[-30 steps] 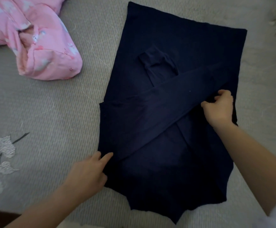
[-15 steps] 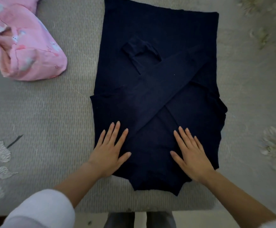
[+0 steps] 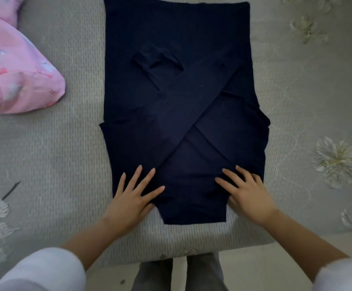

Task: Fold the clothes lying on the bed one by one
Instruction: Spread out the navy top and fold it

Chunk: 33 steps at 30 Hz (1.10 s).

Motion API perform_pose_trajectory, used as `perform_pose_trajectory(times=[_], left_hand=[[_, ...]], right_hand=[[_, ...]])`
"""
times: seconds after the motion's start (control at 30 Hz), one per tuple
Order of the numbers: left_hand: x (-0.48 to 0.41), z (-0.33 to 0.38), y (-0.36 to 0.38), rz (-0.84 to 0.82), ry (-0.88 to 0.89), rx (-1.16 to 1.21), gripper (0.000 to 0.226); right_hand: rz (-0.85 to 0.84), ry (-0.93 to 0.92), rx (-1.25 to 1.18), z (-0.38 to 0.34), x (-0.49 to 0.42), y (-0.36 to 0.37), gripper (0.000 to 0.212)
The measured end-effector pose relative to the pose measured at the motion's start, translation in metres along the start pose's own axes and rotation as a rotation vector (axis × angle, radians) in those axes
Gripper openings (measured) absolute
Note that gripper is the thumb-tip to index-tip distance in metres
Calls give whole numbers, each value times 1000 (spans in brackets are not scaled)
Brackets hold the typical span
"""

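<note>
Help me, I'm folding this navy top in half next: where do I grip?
Probably pinch the navy top at its near corners, from the near side: the left hand and right hand lie flat there, and the crossed sleeves sit on top.

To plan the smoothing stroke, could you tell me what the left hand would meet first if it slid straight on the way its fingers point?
Lying flat on the dark top, the left hand would probably meet the edge of the upper crossed sleeve first.
</note>
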<state>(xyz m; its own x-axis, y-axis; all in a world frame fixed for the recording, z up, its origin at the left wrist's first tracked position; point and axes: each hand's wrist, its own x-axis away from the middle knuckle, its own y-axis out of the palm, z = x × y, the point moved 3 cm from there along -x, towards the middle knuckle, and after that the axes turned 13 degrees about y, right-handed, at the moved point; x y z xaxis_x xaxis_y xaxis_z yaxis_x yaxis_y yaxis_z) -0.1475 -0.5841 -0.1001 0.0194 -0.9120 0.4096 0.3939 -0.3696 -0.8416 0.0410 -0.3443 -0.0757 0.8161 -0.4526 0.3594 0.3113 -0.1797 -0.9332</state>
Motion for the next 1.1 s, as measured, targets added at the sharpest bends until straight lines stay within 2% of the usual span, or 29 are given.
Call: perform_pose_trajectory(times=[0.1, 0.2, 0.27, 0.33, 0.4, 0.47, 0.63, 0.7, 0.8, 0.9, 1.0, 1.1], left_hand=[[-10, -4, -12, 122, 31, 271, 41], [-19, -10, -37, 221, -55, 442, 37], [-23, -11, -54, 226, -96, 488, 36], [-26, -10, -69, 192, -83, 495, 45], [-27, -5, -78, 81, -21, 508, 51], [-26, 5, -76, -78, 28, 573, 45], [-14, 32, -46, -614, -37, 720, 29], [-11, 36, -45, -761, -62, 789, 24], [-16, 23, -60, -722, -92, 828, 16], [-29, -7, -91, -523, -107, 801, 7], [-41, -40, -126, -332, -131, 801, 34], [-52, -71, -158, -204, -132, 844, 52]], right_hand=[[-17, 220, -269, 3, -19, -8, 30], [-143, 360, -467, 12, -39, -15, 20], [-224, 354, -519, 14, -47, -20, 23], [-291, 346, -554, 15, -49, -22, 30], [-391, 354, -566, 16, -47, -22, 35], [-541, 377, -587, 18, -40, -18, 41], [-1085, 405, -569, 20, -5, -6, 40], [-1191, 393, -530, 22, 4, -6, 37], [-1136, 422, -607, 25, -4, -16, 43], [-799, 395, -657, 28, -35, -39, 41], [-475, 361, -722, 34, -76, -71, 35], [-326, 300, -763, 37, -116, -98, 32]])
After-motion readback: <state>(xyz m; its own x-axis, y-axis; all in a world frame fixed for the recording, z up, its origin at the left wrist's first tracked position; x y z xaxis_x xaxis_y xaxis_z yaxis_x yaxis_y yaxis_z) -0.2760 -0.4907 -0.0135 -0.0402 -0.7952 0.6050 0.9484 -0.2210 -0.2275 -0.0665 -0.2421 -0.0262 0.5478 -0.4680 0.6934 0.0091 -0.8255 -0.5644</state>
